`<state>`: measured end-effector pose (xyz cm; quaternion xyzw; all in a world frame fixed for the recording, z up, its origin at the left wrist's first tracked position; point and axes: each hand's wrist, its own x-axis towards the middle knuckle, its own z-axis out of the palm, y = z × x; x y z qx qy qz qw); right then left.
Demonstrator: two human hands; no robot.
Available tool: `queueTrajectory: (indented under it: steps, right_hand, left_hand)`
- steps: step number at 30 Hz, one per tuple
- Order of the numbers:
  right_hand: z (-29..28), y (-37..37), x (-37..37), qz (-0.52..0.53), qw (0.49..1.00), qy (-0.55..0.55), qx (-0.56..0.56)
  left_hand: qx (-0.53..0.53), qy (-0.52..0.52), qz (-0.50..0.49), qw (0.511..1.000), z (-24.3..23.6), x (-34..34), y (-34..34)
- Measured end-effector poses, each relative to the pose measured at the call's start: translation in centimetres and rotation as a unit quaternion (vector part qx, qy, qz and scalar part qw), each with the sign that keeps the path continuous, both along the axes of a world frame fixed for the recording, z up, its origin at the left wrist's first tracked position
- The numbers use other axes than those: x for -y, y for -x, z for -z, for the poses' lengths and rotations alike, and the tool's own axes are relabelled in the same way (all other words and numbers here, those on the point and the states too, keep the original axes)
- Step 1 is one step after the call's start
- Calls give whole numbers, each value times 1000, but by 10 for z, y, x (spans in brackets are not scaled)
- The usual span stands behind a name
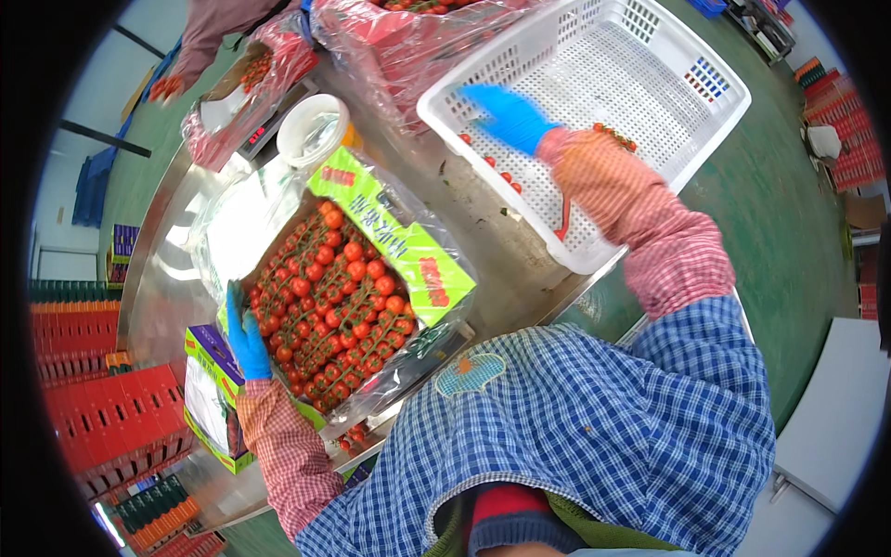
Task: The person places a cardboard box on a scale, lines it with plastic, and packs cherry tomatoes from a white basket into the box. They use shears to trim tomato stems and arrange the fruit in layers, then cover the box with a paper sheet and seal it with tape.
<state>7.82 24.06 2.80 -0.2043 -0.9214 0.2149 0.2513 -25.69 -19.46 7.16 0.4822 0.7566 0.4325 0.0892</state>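
Note:
Vine cherry tomatoes (329, 306) fill a cardboard box (394, 237) with a bright green printed edge and clear plastic film. My left hand (246, 342), in a blue glove, rests along the left side of the box, fingers stretched out. Over the white perforated crate (594, 93), at the upper right, is my right hand (512, 116), also gloved in blue. Motion smears its fingers, so I cannot see whether they hold anything. Inside the crate lie a small tomato sprig (614, 136) and a few loose tomatoes (502, 176) along its near-left side.
The steel table (153, 269) has a white tub (314, 130) on a scale at its far side. Another green and purple box (215, 399) stands left of the tomatoes. Far back are film-lined red boxes (371, 46) and another person's hand (167, 88).

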Motion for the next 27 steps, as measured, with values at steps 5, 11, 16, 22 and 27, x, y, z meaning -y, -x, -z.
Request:
queueTrajectory:
  steps: [5,11,16,22,27]
  right_hand:
    - [109,-151,-102,189,934,20,304]
    - [116,-220,-103,211,851,337,343]
    - [26,-170,-89,66,864,476,148]
    - [-77,-22,-47,-148,914,362,106]
    - [-121,39,23,-244,895,365,77]
  left_hand:
    - [91,-93,-190,973,-28,-2,-36]
    - [-201,23,-108,973,-57,49,-60]
    - [-74,16,-149,986,-64,111,-78]
    - [-252,87,-106,958,-38,71,-101]
    - [-336,124,-78,930,-32,4,-109]
